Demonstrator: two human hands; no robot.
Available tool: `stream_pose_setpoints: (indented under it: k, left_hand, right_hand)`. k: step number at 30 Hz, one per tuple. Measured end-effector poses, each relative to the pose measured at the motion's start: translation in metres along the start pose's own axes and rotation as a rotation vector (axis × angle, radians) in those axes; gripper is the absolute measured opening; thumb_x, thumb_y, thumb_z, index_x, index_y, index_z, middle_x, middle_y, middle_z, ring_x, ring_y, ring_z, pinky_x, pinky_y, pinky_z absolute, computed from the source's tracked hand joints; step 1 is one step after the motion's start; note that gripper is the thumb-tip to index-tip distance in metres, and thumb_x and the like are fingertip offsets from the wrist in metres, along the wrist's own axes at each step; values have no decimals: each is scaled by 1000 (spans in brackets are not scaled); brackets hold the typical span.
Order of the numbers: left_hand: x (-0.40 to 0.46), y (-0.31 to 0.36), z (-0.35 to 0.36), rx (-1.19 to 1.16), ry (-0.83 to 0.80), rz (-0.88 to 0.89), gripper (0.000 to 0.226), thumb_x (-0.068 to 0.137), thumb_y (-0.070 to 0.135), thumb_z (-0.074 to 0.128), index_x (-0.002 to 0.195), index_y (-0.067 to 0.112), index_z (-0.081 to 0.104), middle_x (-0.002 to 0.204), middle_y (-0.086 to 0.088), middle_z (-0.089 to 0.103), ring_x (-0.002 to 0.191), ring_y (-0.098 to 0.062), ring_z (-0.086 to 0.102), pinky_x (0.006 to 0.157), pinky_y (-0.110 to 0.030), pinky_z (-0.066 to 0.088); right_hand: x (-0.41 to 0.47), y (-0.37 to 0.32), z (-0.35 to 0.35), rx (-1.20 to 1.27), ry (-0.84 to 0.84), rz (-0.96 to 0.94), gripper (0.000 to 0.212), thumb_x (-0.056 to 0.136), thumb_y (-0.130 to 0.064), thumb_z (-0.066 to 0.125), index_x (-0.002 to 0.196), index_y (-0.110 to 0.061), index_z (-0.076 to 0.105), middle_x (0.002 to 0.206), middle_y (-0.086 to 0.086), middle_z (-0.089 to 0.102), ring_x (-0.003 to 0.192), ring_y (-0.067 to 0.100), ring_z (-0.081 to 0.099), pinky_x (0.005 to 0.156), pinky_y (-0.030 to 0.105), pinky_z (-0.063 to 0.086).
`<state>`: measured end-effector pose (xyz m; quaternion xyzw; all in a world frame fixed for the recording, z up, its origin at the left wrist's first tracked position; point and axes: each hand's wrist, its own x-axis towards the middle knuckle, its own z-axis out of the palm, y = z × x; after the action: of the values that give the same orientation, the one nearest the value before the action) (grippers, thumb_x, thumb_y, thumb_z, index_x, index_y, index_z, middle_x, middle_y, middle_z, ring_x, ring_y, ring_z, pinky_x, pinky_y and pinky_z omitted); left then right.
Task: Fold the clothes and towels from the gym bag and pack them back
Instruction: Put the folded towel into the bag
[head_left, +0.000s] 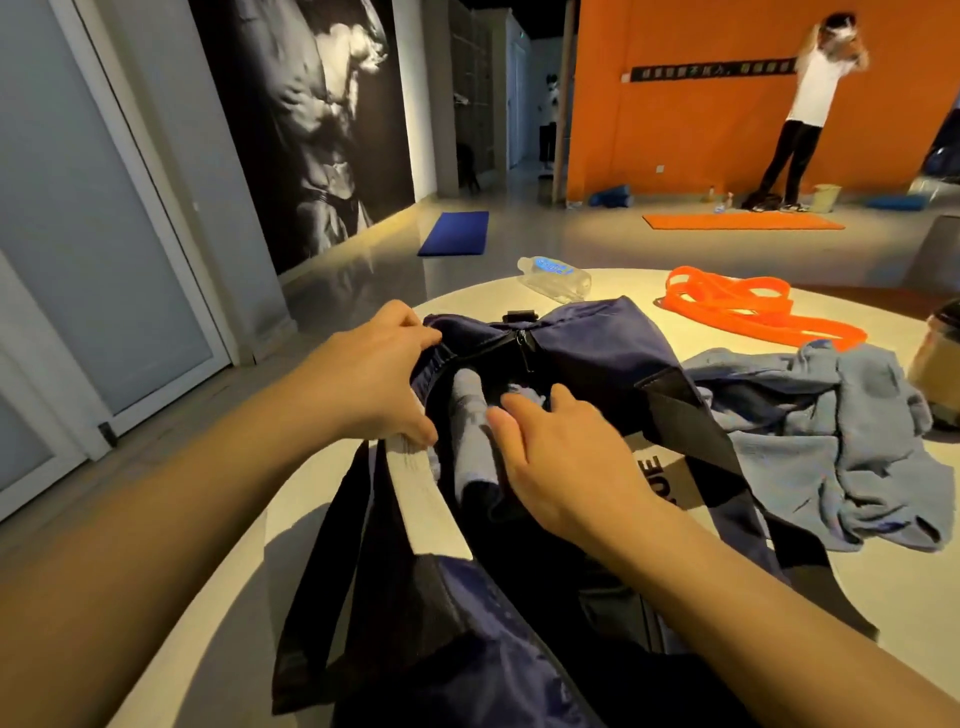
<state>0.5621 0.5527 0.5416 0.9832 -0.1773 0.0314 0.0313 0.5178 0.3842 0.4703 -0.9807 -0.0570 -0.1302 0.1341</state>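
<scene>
1. Round desk (613, 291) carries the open bag (587, 358)
2. Left hand (363, 374): fingers clenched on the bag's rim
3. Right hand (566, 457): fingers loosely spread, touching a rolled towel (470, 436) inside

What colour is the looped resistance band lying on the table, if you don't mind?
Bright orange; the resistance band shows clearly in the head view.

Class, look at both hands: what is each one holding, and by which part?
The left hand grips the gym bag by its opening's rim. The right hand rests on the grey cloth inside; a grasp cannot be told.
</scene>
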Motion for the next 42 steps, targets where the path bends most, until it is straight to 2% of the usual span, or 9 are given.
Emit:
stream_pose_setpoints:
  k: [5,9,11,18,22,28,35,39,42]
  left_hand:
    - [-1,-6,-4,-69,34,20,76,81,11,68,141,42,35,121,4,38,109,-25,50,80,-27,42]
    - [7,-7,-21,-271,-47,-19,77,78,1,68,143,31,41,141,2,44,118,-14,45,85,-26,40]
    - [11,-8,-24,-320,30,-22,78,78,0,68,144,29,40,144,4,42,115,-10,42,82,-24,38]
    - [24,-13,-18,-399,-17,-6,89,79,-1,69,145,42,28,138,4,41,106,-14,50,70,-23,48]
    - [22,-14,-17,-152,-28,72,70,78,4,69,130,43,42,130,5,38,112,-18,48,83,-30,51]
    - [23,-9,-16,126,-104,12,73,83,12,65,146,30,34,144,3,33,126,-19,41,95,-29,43]
    - [15,-4,-15,26,-151,7,79,83,20,70,149,26,27,150,4,23,131,-17,34,90,-19,36]
    - [-16,-3,-9,72,-119,-27,99,73,50,75,151,35,15,156,13,7,129,-17,40,96,-27,40]
    - [-43,2,7,67,-101,-68,99,72,56,72,148,46,10,156,14,-1,129,-23,42,98,-33,43]
  right_hand:
    - [-8,-16,-8,-174,114,-306,18,93,-25,50,101,-14,62,103,4,59,97,25,53,81,34,44]
    - [31,-28,22,93,-179,-104,49,99,-50,30,133,-17,42,129,13,47,118,32,43,94,40,34]
    - [36,-25,40,38,-352,-61,62,96,-60,22,150,-31,17,155,14,22,137,35,24,108,50,21]
    - [40,-21,49,-42,-449,-72,68,89,-70,25,149,-44,6,160,12,-6,145,36,1,111,58,10]
    - [43,-22,47,15,-399,26,81,81,-79,34,149,-39,12,157,21,7,141,41,13,108,53,19]
    - [56,-19,44,-8,-552,62,91,78,-84,33,151,-41,0,156,17,19,140,38,24,109,50,24]
    - [23,-18,43,-40,-294,-68,73,88,-73,12,150,-34,15,153,18,23,138,33,22,112,46,18]
    - [-14,-6,29,-64,-190,-220,85,72,-61,-10,143,-31,26,135,9,38,127,28,31,108,39,23]
    - [-15,-1,38,-38,-212,-227,90,69,-60,-14,148,-34,18,148,8,27,136,26,21,114,39,11]
